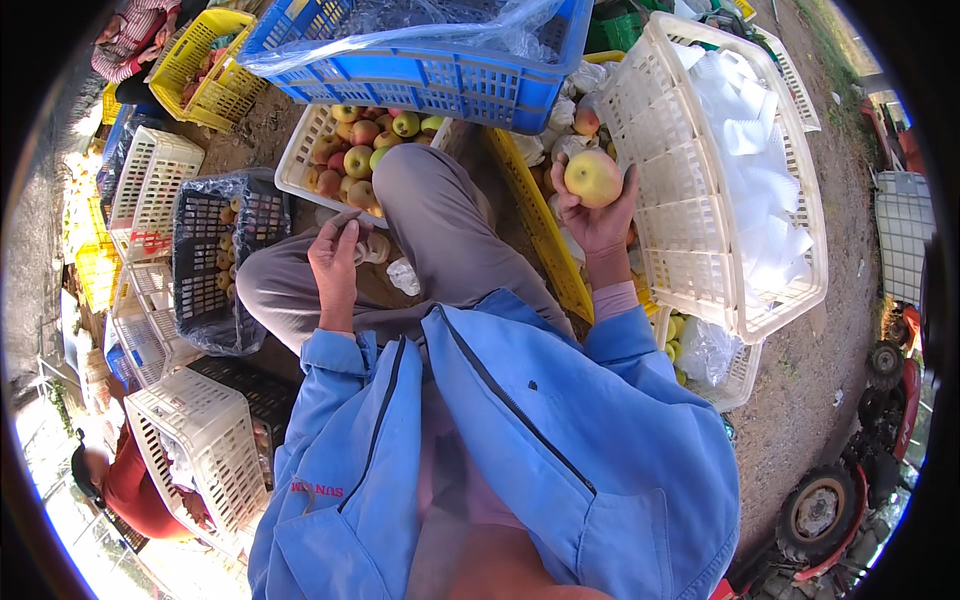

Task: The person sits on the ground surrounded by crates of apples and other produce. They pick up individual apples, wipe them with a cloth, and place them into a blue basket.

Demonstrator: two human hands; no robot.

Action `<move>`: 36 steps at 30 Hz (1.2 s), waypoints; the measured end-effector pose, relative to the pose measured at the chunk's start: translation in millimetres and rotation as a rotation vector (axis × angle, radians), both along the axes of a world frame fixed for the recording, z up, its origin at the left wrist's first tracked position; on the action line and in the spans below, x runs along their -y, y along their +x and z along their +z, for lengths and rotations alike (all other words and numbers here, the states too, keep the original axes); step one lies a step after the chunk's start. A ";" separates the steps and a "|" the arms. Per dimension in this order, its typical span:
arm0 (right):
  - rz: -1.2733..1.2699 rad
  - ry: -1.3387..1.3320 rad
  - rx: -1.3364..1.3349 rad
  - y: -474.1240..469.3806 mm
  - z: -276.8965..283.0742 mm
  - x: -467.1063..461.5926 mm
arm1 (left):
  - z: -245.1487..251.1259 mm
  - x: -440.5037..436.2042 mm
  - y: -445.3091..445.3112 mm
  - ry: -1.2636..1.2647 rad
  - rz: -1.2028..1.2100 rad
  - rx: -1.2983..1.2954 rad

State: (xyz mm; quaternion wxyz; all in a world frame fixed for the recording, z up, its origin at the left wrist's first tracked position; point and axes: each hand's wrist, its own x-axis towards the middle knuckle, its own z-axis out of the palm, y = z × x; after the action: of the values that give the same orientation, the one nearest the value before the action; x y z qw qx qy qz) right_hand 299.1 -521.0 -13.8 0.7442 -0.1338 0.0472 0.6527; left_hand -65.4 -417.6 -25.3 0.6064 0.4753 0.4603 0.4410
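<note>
My right hand [598, 217] holds a yellow-green apple with a pink blush [593, 178], palm up, above a yellow crate [541, 225] that holds apples, some in white wrapping. My left hand [337, 259] hovers over my bent left leg, thumb near the fingers; whether something thin lies between them I cannot tell. Ahead of my knees a white plastic crate [294, 166] holds red, yellow and green apples [358, 160]. A blue plastic crate [420, 75] lined with clear film partly covers the far side of it. White foam sleeves [757, 172] fill a tall white crate [660, 180] on my right.
On the left stand a black crate [206, 262] with a film liner and apples, stacked white crates [154, 184] and a yellow crate [202, 67]. Two people [139, 480] sit at the left rim. A crumpled plastic piece [403, 276] lies between my legs. A tractor wheel [817, 514] shows at lower right.
</note>
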 end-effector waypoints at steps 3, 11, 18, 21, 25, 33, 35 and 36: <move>0.031 0.136 0.102 -8.2 51.9 -28.7 | 4.0 -4.7 -1.2 0.037 -0.023 0.009; -0.300 0.185 1.944 -19.5 134.8 -123.8 | 30.2 -47.8 2.4 0.128 -0.067 0.002; -0.463 0.470 2.340 -67.1 169.1 -186.1 | 111.8 -95.0 36.9 0.306 -0.239 0.233; -0.429 0.567 2.347 -96.6 164.1 -192.5 | 137.3 -97.5 65.5 0.376 -0.329 0.360; -0.093 0.653 2.182 -105.8 160.8 -187.9 | 141.2 -94.7 68.3 0.177 -0.300 0.569; -0.020 0.683 2.209 -111.9 145.8 -183.4 | 128.3 -90.4 60.1 0.441 -0.069 0.033; -0.018 0.732 2.194 -119.5 136.8 -186.7 | 130.0 -89.4 59.3 0.577 -0.035 -0.223; -0.063 0.740 2.236 -120.5 134.0 -187.8 | 131.1 -84.7 56.8 0.627 -0.007 -0.318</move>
State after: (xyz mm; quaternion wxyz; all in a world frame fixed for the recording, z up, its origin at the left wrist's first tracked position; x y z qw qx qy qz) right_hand 178.6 -333.2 120.2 0.3814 -0.4062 -0.8205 0.1278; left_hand -8.7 -332.9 105.8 0.3531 0.7026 0.3896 0.4795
